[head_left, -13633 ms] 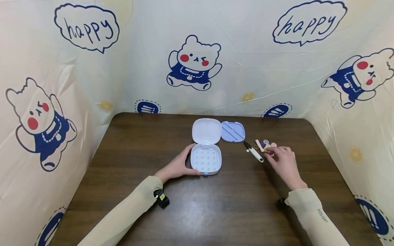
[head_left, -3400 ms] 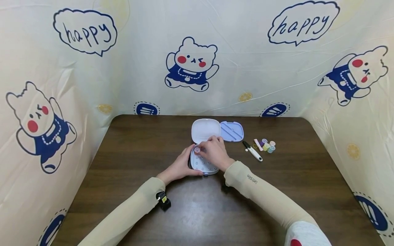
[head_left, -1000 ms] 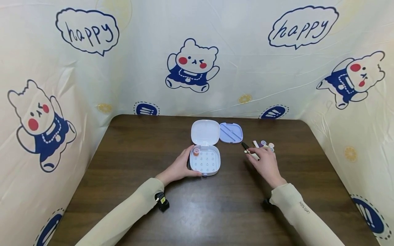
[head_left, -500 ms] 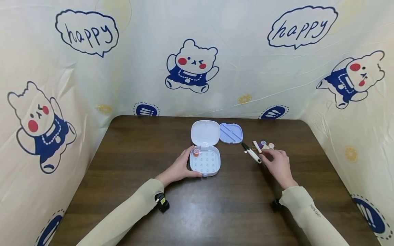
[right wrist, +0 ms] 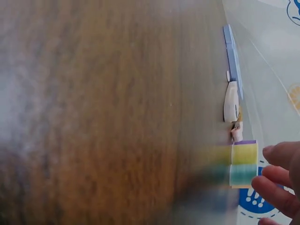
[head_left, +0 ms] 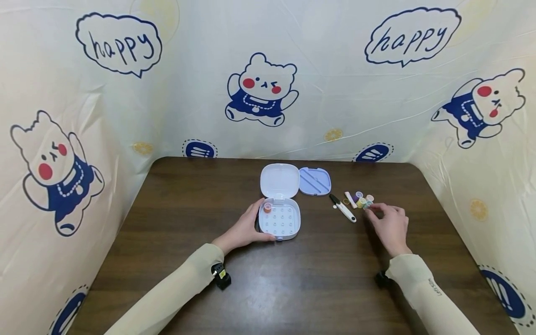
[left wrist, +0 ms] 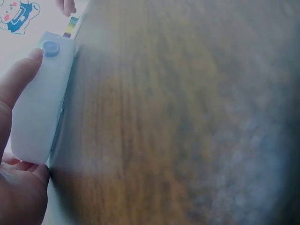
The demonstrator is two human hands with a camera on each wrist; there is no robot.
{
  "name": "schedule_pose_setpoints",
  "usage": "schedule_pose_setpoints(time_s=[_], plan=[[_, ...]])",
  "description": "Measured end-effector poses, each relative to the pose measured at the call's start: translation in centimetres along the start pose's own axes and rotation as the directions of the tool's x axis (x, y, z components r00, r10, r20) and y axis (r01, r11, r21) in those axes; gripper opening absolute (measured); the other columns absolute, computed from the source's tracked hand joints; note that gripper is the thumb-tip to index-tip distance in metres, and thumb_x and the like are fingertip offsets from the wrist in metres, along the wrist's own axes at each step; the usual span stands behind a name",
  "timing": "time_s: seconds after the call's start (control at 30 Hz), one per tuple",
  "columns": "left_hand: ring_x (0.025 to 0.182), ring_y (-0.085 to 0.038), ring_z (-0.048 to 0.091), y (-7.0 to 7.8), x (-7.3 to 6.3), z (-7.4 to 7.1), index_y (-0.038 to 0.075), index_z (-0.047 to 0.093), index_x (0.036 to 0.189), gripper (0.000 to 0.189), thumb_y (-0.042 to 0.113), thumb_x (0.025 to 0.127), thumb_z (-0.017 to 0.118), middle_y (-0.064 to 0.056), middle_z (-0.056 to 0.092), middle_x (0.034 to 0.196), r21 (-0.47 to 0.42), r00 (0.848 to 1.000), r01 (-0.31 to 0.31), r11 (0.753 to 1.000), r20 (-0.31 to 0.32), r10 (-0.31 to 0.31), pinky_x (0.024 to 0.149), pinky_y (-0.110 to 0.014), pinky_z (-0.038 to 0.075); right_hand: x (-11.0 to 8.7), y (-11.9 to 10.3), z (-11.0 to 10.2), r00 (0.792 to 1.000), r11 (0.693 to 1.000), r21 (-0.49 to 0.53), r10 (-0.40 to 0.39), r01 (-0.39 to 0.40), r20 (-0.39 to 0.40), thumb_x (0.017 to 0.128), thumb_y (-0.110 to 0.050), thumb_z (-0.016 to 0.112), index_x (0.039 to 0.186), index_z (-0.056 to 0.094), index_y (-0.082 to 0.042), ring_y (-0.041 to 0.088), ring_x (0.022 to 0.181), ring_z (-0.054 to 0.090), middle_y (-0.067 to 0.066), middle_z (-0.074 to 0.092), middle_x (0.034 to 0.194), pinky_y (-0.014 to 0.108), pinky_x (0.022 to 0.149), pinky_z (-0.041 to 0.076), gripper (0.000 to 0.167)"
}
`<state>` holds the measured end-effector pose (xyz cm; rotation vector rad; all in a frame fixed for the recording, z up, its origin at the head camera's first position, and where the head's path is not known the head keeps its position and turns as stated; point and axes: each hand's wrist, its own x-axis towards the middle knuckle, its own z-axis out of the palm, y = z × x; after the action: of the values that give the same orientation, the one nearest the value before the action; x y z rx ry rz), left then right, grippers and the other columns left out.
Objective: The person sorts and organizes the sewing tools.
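Observation:
My left hand grips the left side of an open white sewing box, thumb at its front by the round catch. One orange thread spool stands at the back left among the box's small pegs. On the right, my right hand reaches to a cluster of thread spools. In the right wrist view its thumb and fingers are spread apart, fingertips right at the edge of the teal spool. The yellow spool stands beside it. Purple and pale pink spools are close by.
Behind the box its raised lid stands open. A lilac tray lies to the right of the lid. White-handled thread snips with a black tip, a small pink-and-white stick and a yellow ring lie left of the spools.
An orange spool has gone into the box's back left corner. My right hand has moved from the box back to the spools, shifting right from the snips. My left hand stays on the box.

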<state>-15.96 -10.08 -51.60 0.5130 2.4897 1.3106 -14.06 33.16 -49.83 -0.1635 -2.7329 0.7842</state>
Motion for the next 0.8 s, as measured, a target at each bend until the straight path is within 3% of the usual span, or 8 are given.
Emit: schedule_pose_setpoints(time_s=[0.3, 0.6, 0.8], plan=[[0.151, -0.033, 0.033, -0.2, 0.1, 0.1, 0.008, 0.015, 0.166, 0.127, 0.044, 0.074, 0.095, -0.02, 0.028, 0.166, 0.006, 1.0, -0.004, 1.0, 0.001, 0.004, 0.122, -0.051, 0.03, 0.9, 1.0, 0.1, 0.988, 0.987, 0.063, 0.144, -0.147, 0.056, 0.1, -0.028, 0.072, 0.122, 0.068, 0.002, 0.047, 0.121, 0.041, 0.025, 0.072, 0.115, 0.063, 0.099, 0.025, 0.038], [0.15, -0.034, 0.033, 0.1, 0.0, 0.1, 0.006, 0.017, 0.166, 0.125, 0.041, 0.075, 0.095, -0.022, 0.029, 0.165, -0.004, 1.0, -0.014, 1.0, -0.009, 0.014, 0.121, -0.053, 0.03, 1.4, 1.3, 0.5, 0.985, 0.989, -0.032, 0.144, -0.142, 0.094, 0.101, -0.033, 0.07, 0.131, 0.069, 0.001, 0.049, 0.123, 0.042, 0.027, 0.068, 0.127, 0.064, 0.096, 0.028, 0.045], [0.15, -0.034, 0.034, 0.0, 0.0, 0.1, 0.005, 0.018, 0.165, 0.125, 0.04, 0.074, 0.096, -0.022, 0.03, 0.164, 0.004, 0.999, -0.035, 0.999, -0.018, 0.035, 0.121, -0.052, 0.03, 1.7, 1.4, 0.8, 0.985, 0.988, -0.037, 0.151, -0.148, 0.087, 0.101, -0.033, 0.07, 0.131, 0.069, 0.0, 0.049, 0.124, 0.043, 0.027, 0.068, 0.127, 0.064, 0.099, 0.027, 0.045]])
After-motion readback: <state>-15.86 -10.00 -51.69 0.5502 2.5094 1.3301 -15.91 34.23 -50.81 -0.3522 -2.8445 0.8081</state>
